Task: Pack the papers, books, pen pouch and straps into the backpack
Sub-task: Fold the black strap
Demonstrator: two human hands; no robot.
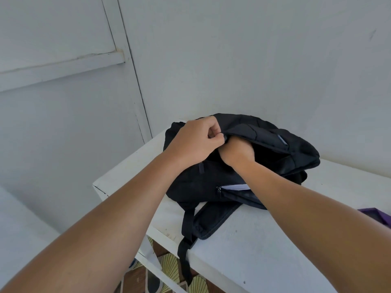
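A: Where's our backpack (243, 166)?
B: Flat on the white table (264, 240), far left end, by the wall. One strap (186, 246) hangs over the near edge.
A: Hands?
B: Our left hand (194, 142) pinches the flap edge. Right hand (237, 151) is pushed into the opening; we can't tell its grip.
A: Anything else?
B: White paper (234, 187) shows in the zip gap.

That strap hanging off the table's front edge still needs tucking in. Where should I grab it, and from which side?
Take the dangling strap just below the table edge, coming from the front and pinching across its flat width. It hangs free there, while higher up it lies pressed on the table beside the padded shoulder strap. Both hands are busy at the backpack opening: left hand, right hand.
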